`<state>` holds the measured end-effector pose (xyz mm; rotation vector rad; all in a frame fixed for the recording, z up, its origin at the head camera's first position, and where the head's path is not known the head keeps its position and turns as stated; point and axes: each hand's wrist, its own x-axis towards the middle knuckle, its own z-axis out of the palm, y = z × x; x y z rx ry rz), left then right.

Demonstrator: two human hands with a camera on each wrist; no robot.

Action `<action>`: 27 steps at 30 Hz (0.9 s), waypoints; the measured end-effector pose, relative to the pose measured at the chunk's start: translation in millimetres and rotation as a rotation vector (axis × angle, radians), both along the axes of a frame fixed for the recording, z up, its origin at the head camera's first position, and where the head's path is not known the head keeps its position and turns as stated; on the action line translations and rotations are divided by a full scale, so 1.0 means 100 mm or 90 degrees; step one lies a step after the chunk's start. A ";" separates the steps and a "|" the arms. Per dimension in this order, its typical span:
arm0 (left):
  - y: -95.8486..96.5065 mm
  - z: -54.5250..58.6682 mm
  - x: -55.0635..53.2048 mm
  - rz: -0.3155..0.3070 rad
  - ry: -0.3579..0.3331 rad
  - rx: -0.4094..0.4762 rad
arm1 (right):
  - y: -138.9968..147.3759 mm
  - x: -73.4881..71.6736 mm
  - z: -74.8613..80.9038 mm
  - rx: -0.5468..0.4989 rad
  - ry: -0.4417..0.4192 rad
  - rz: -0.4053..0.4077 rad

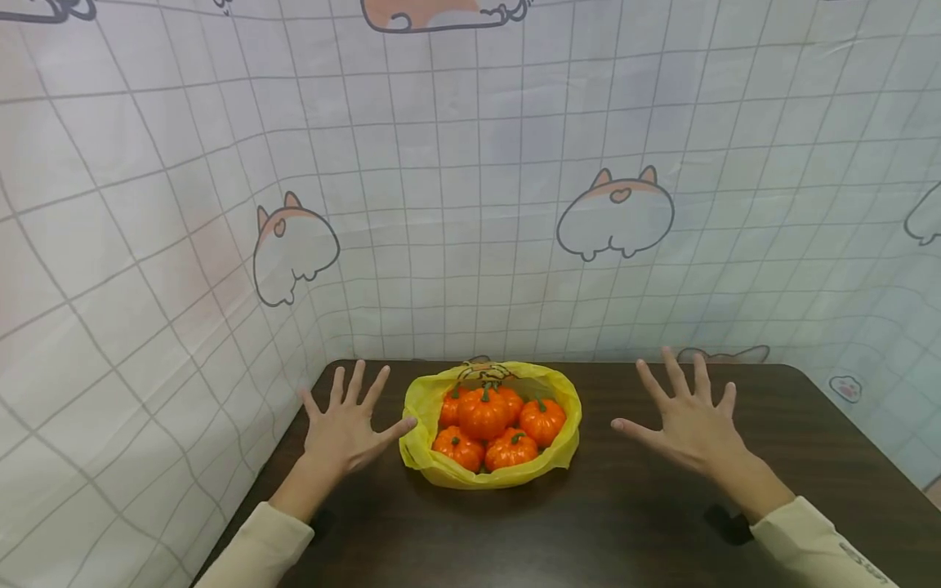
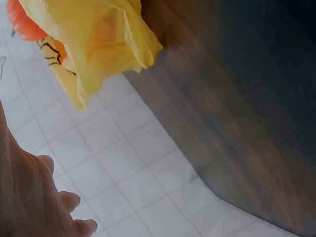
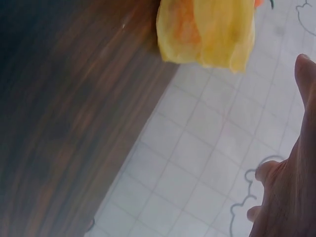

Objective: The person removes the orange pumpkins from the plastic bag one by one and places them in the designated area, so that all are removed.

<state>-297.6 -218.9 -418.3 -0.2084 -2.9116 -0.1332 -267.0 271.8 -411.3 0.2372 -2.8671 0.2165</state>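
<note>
an open yellow bag (image 1: 500, 480) of orange pumpkins (image 1: 483, 414) sits on a dark table (image 1: 500, 539). just left of the bag, the left hand (image 1: 344, 433) — fingers spread wide, holding nothing; farther off, right of the bag, the right hand (image 1: 694, 425) — likewise splayed, gripping nothing.

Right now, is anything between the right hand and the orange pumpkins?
The yellow bag rises around the orange pumpkins, its right side in the way, its top open. Nothing else visible stands between them and the right hand.
</note>
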 end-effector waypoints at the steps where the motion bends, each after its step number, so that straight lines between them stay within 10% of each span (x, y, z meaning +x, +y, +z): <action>1: 0.02 -0.01 0.00 -0.001 0.001 0.003 | -0.03 0.01 -0.01 -0.001 -0.002 0.001; 27: 0.31 -0.35 -0.04 -0.022 0.031 0.236 | -0.75 0.02 -0.24 -0.167 -0.008 0.077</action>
